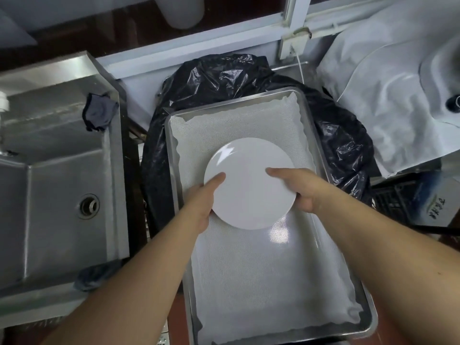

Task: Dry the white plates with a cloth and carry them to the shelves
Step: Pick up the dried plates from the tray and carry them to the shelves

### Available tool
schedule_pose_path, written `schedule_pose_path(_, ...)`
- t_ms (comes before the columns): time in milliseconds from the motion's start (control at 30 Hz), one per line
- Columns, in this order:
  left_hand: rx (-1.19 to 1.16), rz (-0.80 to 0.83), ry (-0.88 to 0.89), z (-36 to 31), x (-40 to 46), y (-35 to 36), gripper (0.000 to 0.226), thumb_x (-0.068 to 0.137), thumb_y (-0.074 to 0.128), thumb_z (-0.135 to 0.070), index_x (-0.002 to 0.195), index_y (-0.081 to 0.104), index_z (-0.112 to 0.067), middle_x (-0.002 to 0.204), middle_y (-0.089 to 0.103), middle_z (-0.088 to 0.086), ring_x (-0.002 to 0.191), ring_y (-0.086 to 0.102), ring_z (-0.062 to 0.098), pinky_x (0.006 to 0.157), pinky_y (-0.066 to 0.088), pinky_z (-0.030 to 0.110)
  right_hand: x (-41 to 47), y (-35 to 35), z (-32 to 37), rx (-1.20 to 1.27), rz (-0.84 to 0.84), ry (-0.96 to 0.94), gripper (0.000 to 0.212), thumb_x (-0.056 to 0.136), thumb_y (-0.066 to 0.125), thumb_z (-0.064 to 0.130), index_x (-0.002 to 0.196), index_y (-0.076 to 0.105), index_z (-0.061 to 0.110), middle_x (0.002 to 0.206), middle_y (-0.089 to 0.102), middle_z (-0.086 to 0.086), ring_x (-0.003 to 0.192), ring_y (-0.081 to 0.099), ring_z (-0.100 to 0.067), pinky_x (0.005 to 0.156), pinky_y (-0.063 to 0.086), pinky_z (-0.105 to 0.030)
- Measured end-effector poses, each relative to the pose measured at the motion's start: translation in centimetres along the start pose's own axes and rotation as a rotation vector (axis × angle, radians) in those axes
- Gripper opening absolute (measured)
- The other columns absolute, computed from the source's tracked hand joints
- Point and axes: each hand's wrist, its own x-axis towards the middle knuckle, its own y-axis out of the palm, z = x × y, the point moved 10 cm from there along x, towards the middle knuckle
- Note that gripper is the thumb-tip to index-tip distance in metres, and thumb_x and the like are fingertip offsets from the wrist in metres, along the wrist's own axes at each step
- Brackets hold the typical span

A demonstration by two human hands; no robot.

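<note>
A white plate [249, 185] hangs over the far half of a metal tray [371, 317] that is lined with white mesh cloth [268, 275]. My left hand [201, 202] grips the plate's left rim, thumb lying on its face. My right hand [296, 188] grips the right rim, thumb on top and fingers underneath. A second rim edge shows along the plate's top right; whether another plate lies under it I cannot tell.
A steel sink [62, 195] stands at the left, with a dark cloth [99, 113] draped over its back corner and another [97, 272] at its front edge. A bin lined with a black bag [224, 80] sits under the tray. White plastic sheeting [388, 95] covers the right.
</note>
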Motion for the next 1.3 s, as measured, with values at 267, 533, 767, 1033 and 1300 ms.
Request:
schedule_pose_path(267, -0.113, 0.134, 0.008, -0.1, -3.8, 1.4, 0.030, 0.095, 0.072, -0.044, 0.118, 0.073, -0.025, 0.108, 0.082, -0.002, 0.111, 0.072, 0.028, 0.097, 0.058, 0.046, -3.4, 0.2, 0.2, 0.125, 0.046, -0.080, 0.045, 0.090, 0.077, 0.019, 0.130, 0.068, 0.003, 0.118, 0.078, -0.016, 0.107, 0.076, -0.039, 0.092, 0.060, -0.051)
schedule_pose_path(533, -0.182, 0.213, -0.021, 2.7, -8.4, 1.5, 0.036, 0.096, 0.072, -0.042, 0.126, 0.071, -0.022, 0.115, 0.080, 0.003, 0.111, 0.074, 0.030, 0.093, 0.060, 0.046, -8.6, -0.2, -3.2, 0.208, 0.018, -0.069, 0.035, 0.093, 0.074, 0.014, 0.125, 0.070, 0.000, 0.116, 0.078, -0.019, 0.100, 0.077, -0.037, 0.088, 0.061, -0.049)
schedule_pose_path(767, -0.266, 0.209, -0.052, 6.9, -12.4, 0.7, 0.036, 0.094, 0.073, -0.041, 0.124, 0.072, -0.021, 0.114, 0.080, 0.006, 0.113, 0.073, 0.032, 0.106, 0.053, 0.053, -12.2, -0.6, -6.3, 0.165, 0.035, -0.058, 0.038, 0.090, 0.075, 0.016, 0.125, 0.072, 0.001, 0.116, 0.078, -0.018, 0.098, 0.078, -0.036, 0.086, 0.061, -0.047)
schedule_pose_path(1033, -0.402, 0.105, 0.028, 10.0, -18.7, -1.3, 0.037, 0.095, 0.072, -0.040, 0.125, 0.074, -0.017, 0.115, 0.080, 0.008, 0.109, 0.075, 0.033, 0.105, 0.054, 0.053, -16.0, 0.6, -7.2, 0.053, 0.130, -0.092, 0.044, 0.082, 0.082, 0.015, 0.124, 0.072, 0.004, 0.112, 0.080, -0.016, 0.093, 0.079, -0.035, 0.077, 0.063, -0.044)
schedule_pose_path(1300, -0.625, -0.114, 0.104, 15.4, -26.1, -4.9, 0.039, 0.093, 0.075, -0.041, 0.124, 0.074, -0.017, 0.116, 0.080, 0.009, 0.111, 0.074, 0.035, 0.104, 0.054, 0.053, -19.7, 4.4, -9.1, -0.161, 0.302, -0.091, 0.052, 0.077, 0.086, 0.015, 0.126, 0.071, 0.006, 0.112, 0.080, -0.016, 0.100, 0.078, -0.039, 0.088, 0.061, -0.051)
